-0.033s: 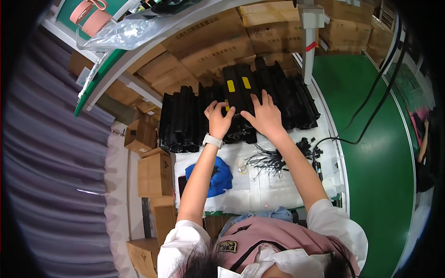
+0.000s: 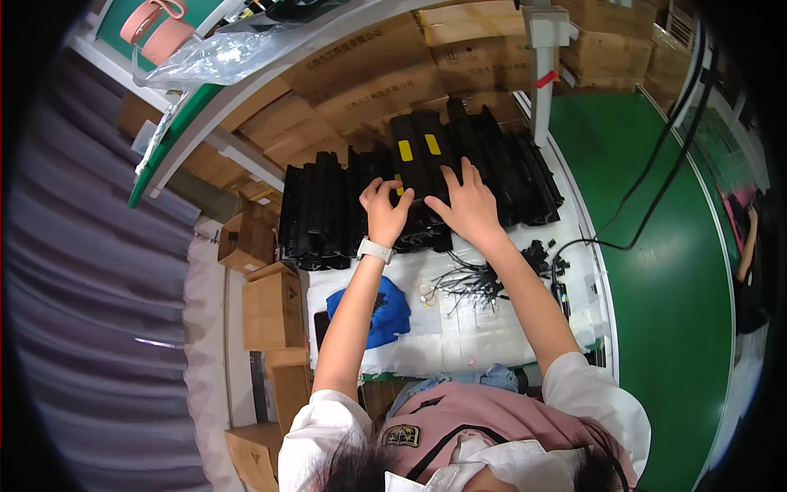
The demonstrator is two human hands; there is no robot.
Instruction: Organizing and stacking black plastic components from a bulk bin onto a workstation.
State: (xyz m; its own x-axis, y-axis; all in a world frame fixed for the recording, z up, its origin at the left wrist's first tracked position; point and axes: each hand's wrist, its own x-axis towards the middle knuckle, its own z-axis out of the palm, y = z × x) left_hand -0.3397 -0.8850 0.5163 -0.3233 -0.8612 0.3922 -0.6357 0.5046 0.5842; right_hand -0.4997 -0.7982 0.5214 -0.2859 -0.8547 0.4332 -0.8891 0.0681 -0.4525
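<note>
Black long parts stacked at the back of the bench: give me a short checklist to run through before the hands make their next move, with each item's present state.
1. Both hands on the stack: ok. The left hand and the right hand rest on the black long parts.
2. Firm grip on one part: cannot tell; the fingers lie on top, spread.
3. Yellow labels facing up: ok on two parts; not seen on the others.
4. Neighbouring stack upright: ok.
5. Loose black cables away from the wrists: ok, they lie nearer the body on the white table cover.
6. Blue cloth out of the way: not ok, it lies under the left forearm.
</note>
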